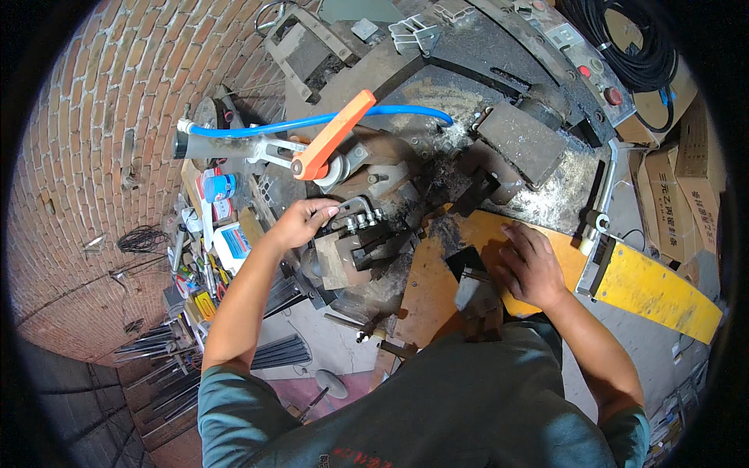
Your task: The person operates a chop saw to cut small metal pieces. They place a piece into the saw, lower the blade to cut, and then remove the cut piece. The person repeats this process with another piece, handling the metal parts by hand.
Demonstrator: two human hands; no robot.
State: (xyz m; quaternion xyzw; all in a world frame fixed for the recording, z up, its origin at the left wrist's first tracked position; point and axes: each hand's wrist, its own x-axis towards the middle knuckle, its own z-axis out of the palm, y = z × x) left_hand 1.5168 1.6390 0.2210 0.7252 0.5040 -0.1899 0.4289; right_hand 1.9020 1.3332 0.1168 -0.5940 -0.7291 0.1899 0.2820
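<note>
My left hand (305, 223) grips the end of a bent hex key (358, 200), whose other arm reaches down at a row of several bolts (364, 219) on a metal clamp block. Below the bolts sits a pale steel block (337, 261). An orange lever (335, 138) and a blue air hose (316, 120) lie above this hand. My right hand (533, 266) hovers over or rests on an orange-brown board (559, 251), fingers apart and holding nothing visible; contact cannot be told. Left of it stands a metal block (475, 291) near my apron.
Metal shavings lie around a rusty block (521, 142). A yellow guard plate (656, 291) juts out at the right. A control panel (591, 70) with red buttons is at the upper right. Bottles and tools crowd the left, near a white jug (233, 247) and a brick wall (117, 146).
</note>
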